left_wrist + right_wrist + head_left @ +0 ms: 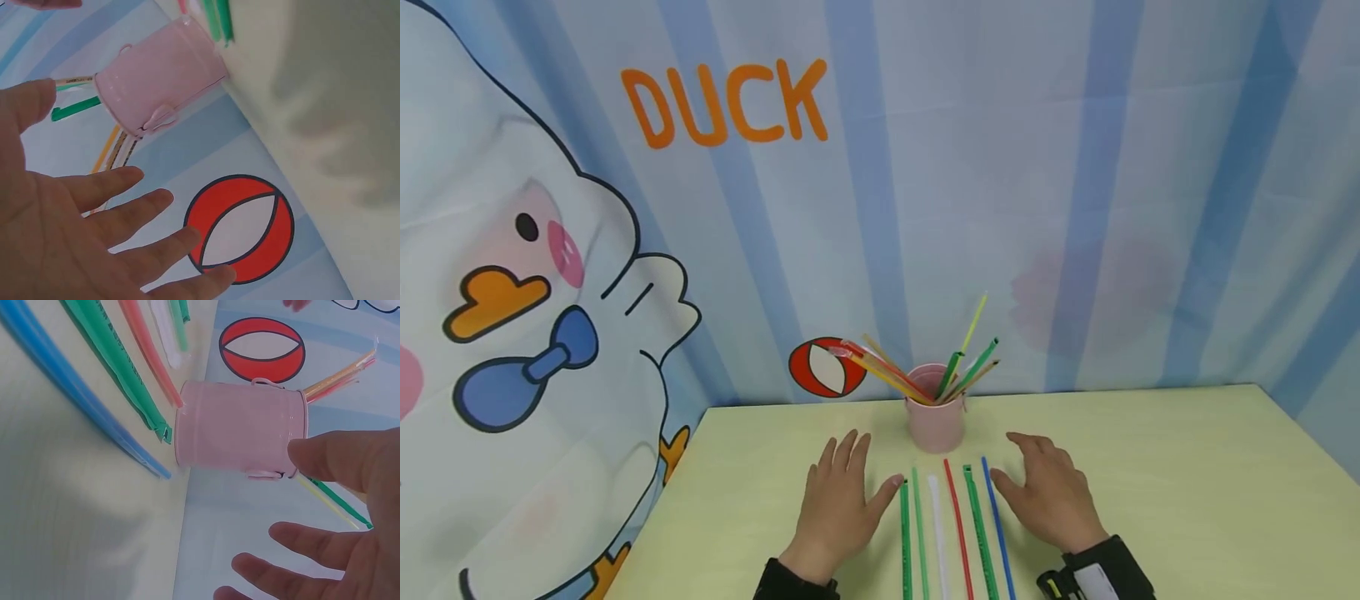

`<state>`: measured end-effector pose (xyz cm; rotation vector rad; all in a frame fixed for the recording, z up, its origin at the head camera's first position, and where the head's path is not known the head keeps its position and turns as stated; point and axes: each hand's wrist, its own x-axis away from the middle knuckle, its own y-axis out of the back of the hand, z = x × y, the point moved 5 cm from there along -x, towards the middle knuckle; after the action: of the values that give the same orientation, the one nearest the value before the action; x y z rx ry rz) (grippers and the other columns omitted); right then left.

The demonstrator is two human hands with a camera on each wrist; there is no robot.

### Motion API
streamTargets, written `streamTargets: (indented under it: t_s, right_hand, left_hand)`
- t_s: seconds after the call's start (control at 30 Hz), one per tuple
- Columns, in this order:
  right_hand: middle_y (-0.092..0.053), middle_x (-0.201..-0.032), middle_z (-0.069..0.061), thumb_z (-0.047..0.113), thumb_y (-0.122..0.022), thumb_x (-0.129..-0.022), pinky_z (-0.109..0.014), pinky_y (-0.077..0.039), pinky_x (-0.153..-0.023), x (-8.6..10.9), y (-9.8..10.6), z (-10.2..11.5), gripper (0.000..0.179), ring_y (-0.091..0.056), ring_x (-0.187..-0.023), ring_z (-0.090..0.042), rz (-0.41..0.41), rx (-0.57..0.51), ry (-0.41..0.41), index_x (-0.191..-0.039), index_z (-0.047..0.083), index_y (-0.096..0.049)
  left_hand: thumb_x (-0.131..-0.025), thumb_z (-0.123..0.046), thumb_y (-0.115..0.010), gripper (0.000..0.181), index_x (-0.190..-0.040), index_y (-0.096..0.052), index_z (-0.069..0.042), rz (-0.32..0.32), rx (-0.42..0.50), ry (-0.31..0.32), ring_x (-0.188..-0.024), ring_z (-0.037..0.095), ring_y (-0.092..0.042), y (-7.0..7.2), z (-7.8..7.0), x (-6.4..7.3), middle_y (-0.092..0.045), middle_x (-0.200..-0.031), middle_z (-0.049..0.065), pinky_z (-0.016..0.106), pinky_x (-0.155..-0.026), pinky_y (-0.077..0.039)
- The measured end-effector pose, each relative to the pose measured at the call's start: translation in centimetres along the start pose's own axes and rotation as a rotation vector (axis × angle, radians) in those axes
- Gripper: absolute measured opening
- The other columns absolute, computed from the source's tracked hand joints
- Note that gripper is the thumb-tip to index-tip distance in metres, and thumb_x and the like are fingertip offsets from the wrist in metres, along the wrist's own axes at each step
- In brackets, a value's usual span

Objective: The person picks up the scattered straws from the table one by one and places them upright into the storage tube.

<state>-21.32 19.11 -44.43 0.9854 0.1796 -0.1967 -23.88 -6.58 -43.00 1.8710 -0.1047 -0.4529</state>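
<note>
A row of straws lies lengthwise on the table between my hands: a wrapped green straw (906, 542), a light green one (921, 533), a white one (938, 537), a red one (958, 529), another wrapped green straw (981, 533) and a blue straw (997, 529). My left hand (837, 508) is spread with its thumb by the far end of the leftmost green straw; contact cannot be told. On the other side, my right hand (1051, 493) has fingers apart, thumb near the blue straw's far end. Both hold nothing.
Behind the row stands a small pink bucket (936, 429), upright, with several straws and thin sticks leaning out of it. The pale yellow table (1210, 467) meets a blue striped curtain (970, 167) printed with a duck and a red ball (240, 231).
</note>
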Motion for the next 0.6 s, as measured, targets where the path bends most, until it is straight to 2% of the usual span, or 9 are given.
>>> streamTargets:
  t_s: [0.17, 0.33, 0.6]
  right_hand:
    - [-0.061, -0.120, -0.024, 0.032, -0.067, -0.089, -0.062, -0.049, -0.078, 0.1, -0.3, 0.1, 0.050, -0.058, -0.103, -0.042, 0.005, 0.026, -0.005, -0.128, 0.000, -0.061]
    - [-0.067, -0.104, -0.017, 0.031, -0.069, -0.087, -0.050, -0.053, -0.067, 0.2, -0.6, 0.1, 0.043, -0.064, -0.086, -0.032, 0.048, 0.031, -0.014, -0.117, 0.001, -0.065]
    - [-0.061, -0.077, -0.004, 0.033, -0.072, -0.084, -0.037, -0.047, -0.053, 0.3, -1.6, -0.4, 0.029, -0.056, -0.064, -0.016, 0.163, 0.050, -0.071, -0.094, 0.006, -0.068]
  left_hand:
    - [-0.093, -0.062, -0.049, 0.079, -0.147, -0.042, -0.004, 0.034, -0.004, 0.016, -0.139, 0.045, -0.028, -1.0, 0.3, 0.0, -0.038, -0.151, 0.019, 0.071, -0.103, -0.029]
    - [-0.094, -0.061, -0.049, 0.079, -0.147, -0.042, -0.004, 0.033, 0.006, 0.005, -0.139, 0.045, -0.027, -1.1, 0.3, 0.2, -0.038, -0.151, 0.019, 0.071, -0.103, -0.028]
    - [-0.094, -0.062, -0.048, 0.079, -0.148, -0.041, -0.004, 0.030, 0.004, 0.003, -0.139, 0.044, -0.028, -0.8, 0.4, 0.3, -0.039, -0.151, 0.018, 0.071, -0.103, -0.028]
